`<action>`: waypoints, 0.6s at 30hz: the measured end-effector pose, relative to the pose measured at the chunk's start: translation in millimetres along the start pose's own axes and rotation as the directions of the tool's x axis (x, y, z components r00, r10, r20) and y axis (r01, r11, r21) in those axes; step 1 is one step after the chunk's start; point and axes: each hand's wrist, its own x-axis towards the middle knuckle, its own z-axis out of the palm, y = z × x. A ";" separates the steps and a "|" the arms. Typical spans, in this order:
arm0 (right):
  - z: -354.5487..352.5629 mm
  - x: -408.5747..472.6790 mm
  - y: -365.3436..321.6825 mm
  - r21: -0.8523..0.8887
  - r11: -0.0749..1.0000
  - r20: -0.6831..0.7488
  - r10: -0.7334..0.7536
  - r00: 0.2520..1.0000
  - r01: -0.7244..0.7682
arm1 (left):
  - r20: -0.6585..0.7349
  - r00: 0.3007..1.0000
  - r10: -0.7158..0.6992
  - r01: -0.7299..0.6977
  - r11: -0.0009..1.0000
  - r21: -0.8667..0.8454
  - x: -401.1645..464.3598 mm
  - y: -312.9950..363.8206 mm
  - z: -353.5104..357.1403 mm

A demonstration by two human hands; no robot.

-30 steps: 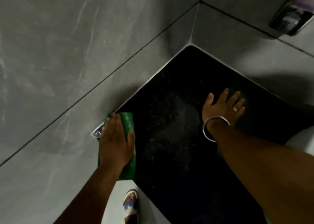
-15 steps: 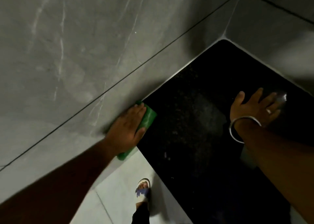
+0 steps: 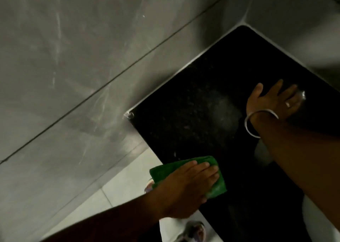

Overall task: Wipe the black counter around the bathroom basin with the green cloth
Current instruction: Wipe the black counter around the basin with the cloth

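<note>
The black speckled counter (image 3: 198, 113) fills the right half of the view, set into a corner of grey walls. My left hand (image 3: 185, 188) lies flat on the folded green cloth (image 3: 165, 170), pressing it onto the counter's front edge. Part of the cloth hangs past the edge over the floor. My right hand (image 3: 272, 100), with a ring and a metal bangle, rests flat with spread fingers on the counter further back. The white basin (image 3: 320, 221) shows only as a pale rim at the lower right, under my right forearm.
Grey marbled wall tiles (image 3: 82, 67) stand along the counter's left and back sides. Pale floor tiles (image 3: 117, 186) lie below the front edge. A sandalled foot (image 3: 193, 230) stands on the floor by the counter.
My left hand has slid the green cloth from the left wall corner along the front edge toward me. The view has shifted; my right hand stays planted on the counter.
</note>
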 end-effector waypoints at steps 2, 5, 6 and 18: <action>-0.8 -1.7 -1.8 -0.004 1.000 0.000 -0.009 1.000 0.009 | 0.054 0.981 0.184 -0.188 0.979 0.084 -27.8 -18.9 -0.2; -1.3 0.7 -3.0 -0.009 1.000 0.004 -0.003 1.000 0.003 | 0.004 0.985 0.175 -0.172 0.958 0.230 -44.6 -96.7 -18.4; -1.1 0.5 -2.3 -0.015 1.000 0.005 0.001 1.000 -0.001 | -0.015 0.996 0.084 -0.078 0.969 0.236 -48.2 -125.8 -26.1; -6.7 2.7 -5.0 0.006 1.000 0.071 0.011 0.997 -0.011 | -0.032 0.999 0.012 -0.011 0.999 0.046 7.0 33.5 6.7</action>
